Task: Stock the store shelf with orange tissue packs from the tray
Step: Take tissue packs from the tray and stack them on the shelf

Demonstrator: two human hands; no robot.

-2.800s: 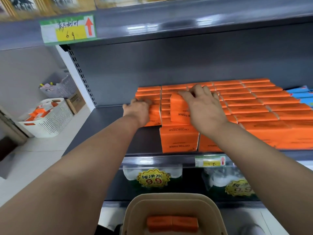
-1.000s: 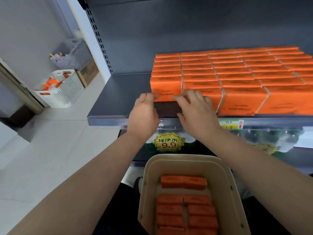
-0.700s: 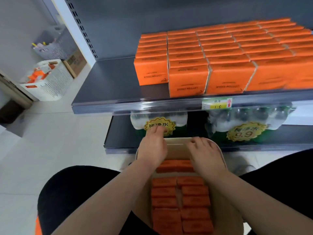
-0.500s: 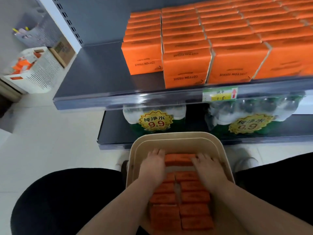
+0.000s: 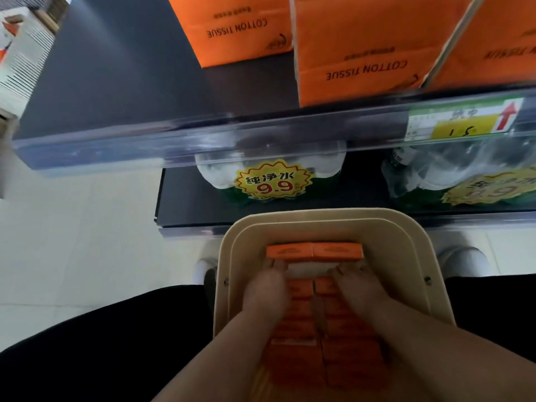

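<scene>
A shrink-wrapped pack of bottled water (image 5: 269,169) is sitting on the lower shelf (image 5: 185,195), wearing a yellow starburst sticker (image 5: 274,181) reading 9.9. A second water pack (image 5: 464,172) is lying beside it under a price tag (image 5: 464,120) bearing a red arrow. A white slatted basket (image 5: 23,62) is standing far left above the pale tiled floor (image 5: 87,242).

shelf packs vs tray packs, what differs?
The shelf packs show broad front faces, COTTON TISSUE print upside down; the tray packs show only narrow top edges. The shelf packs are untouched; the left hand and right hand touch the far pair of tray packs. The shelf packs stand on the grey shelf; the tray packs sit two across in the beige tray. Both are orange.
</scene>
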